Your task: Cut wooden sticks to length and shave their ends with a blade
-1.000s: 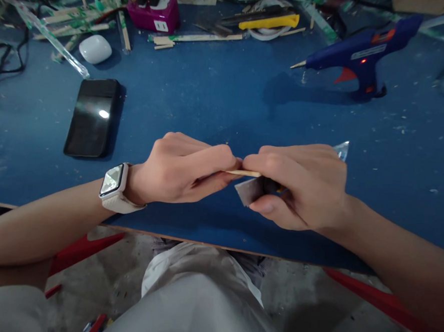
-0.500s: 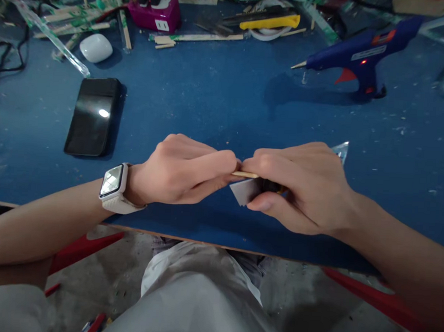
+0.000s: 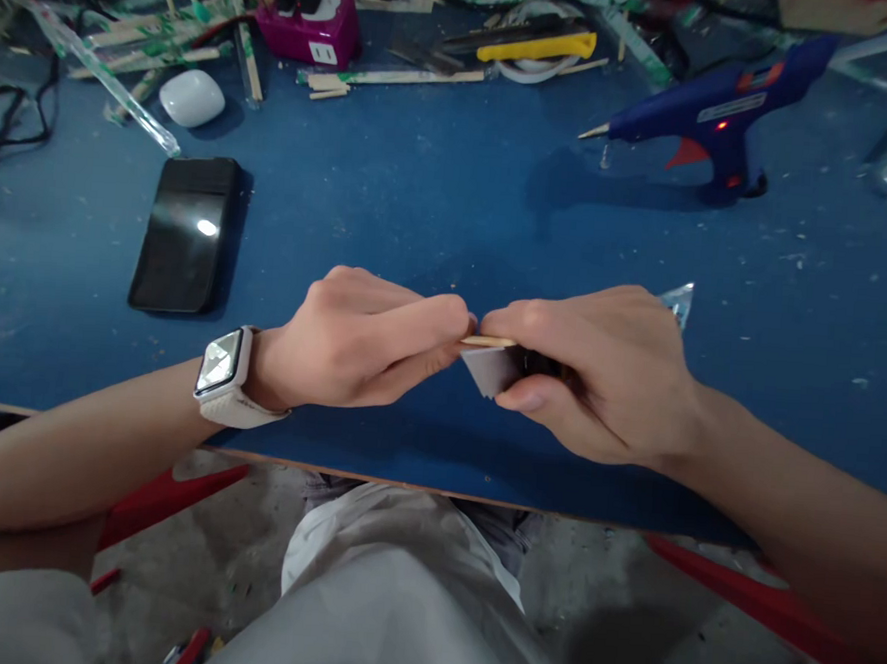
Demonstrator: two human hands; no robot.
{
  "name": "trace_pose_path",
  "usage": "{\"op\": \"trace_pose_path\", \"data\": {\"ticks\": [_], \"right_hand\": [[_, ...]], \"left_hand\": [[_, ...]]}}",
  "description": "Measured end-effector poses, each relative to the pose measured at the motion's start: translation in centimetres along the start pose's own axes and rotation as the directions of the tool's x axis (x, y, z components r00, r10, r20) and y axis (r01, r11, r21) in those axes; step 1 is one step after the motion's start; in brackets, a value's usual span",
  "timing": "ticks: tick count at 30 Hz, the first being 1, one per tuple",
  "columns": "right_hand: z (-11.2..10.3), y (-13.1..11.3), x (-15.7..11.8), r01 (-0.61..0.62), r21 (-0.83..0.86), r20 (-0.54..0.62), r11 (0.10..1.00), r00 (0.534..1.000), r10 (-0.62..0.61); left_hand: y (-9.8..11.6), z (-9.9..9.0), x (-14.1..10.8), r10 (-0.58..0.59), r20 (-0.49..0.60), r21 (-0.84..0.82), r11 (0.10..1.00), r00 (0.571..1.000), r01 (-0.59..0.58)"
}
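Blue bench (image 3: 392, 189): surface scuffed and specked; its near edge is crossed by both forearms.

Heap of thin sticks (image 3: 146, 43): spread along the far side, mixed with green-marked clear plastic and dark cables.

Right hand (image 3: 606, 372): grip closed on a bladed tool (image 3: 488, 368); the blade is angled down and to the left between thumb and forefinger, the dark body mostly hidden by the fingers.

Left hand (image 3: 372, 343): grip closed, one end of a small wooden stick (image 3: 488, 342) pinched at the fingertips. A pale watch (image 3: 222, 361) is worn on the wrist.

Blue glue gun (image 3: 719, 113): seen at far right, nozzle pointed left, red trigger below, a small red light lit. A shadow is cast on the bench beneath it.

Black phone-like device (image 3: 183, 236): laid flat to the left, beyond the watch; a bright reflection is shown on its face.

Purple socket block (image 3: 308, 28): at the far side, two black plugs inserted.

Yellow-handled tool (image 3: 536, 47): laid across a white ring-shaped item (image 3: 531, 72).

White rounded case (image 3: 192, 98): set just beyond the black device.

Wooden stick: held level above the near part of the bench, between the hands, its underside met by the blade's upper edge.
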State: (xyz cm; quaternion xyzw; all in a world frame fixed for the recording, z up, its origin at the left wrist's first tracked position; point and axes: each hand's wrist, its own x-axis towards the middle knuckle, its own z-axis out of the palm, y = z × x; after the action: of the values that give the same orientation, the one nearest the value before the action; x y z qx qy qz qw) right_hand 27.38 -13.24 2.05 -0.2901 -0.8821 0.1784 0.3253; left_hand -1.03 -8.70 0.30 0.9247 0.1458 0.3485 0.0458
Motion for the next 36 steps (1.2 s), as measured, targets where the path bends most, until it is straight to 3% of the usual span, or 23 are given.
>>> {"op": "trace_pose_path", "data": {"ticks": [7, 15, 22, 33, 36], "right_hand": [[0.0, 0.0, -0.2, -0.004, -0.039, -0.014, 0.999, 1.000, 0.003], [0.0, -0.2, 0.0, -0.063, 0.085, 0.007, 0.994, 0.998, 0.062], [0.0, 0.1, -0.2, -0.019, 0.040, 0.012, 0.999, 1.000, 0.019], [0.0, 0.0, 0.1, -0.013, 0.089, 0.010, 0.996, 1.000, 0.013], [-0.1, 0.0, 0.1, -0.012, 0.079, 0.017, 0.997, 1.000, 0.011]], "left_hand": [[0.2, -0.2, 0.1, 0.012, -0.029, -0.012, 1.000, 1.000, -0.012], [-0.1, 0.2, 0.0, -0.032, -0.013, -0.056, 0.998, 0.999, 0.031], [-0.6, 0.9, 0.0, 0.030, -0.027, -0.080, 0.996, 0.999, -0.032], [-0.1, 0.7, 0.0, 0.015, -0.039, -0.124, 0.992, 0.999, -0.020], [0.1, 0.3, 0.1, -0.028, 0.007, -0.116, 0.993, 1.000, 0.028]]}}
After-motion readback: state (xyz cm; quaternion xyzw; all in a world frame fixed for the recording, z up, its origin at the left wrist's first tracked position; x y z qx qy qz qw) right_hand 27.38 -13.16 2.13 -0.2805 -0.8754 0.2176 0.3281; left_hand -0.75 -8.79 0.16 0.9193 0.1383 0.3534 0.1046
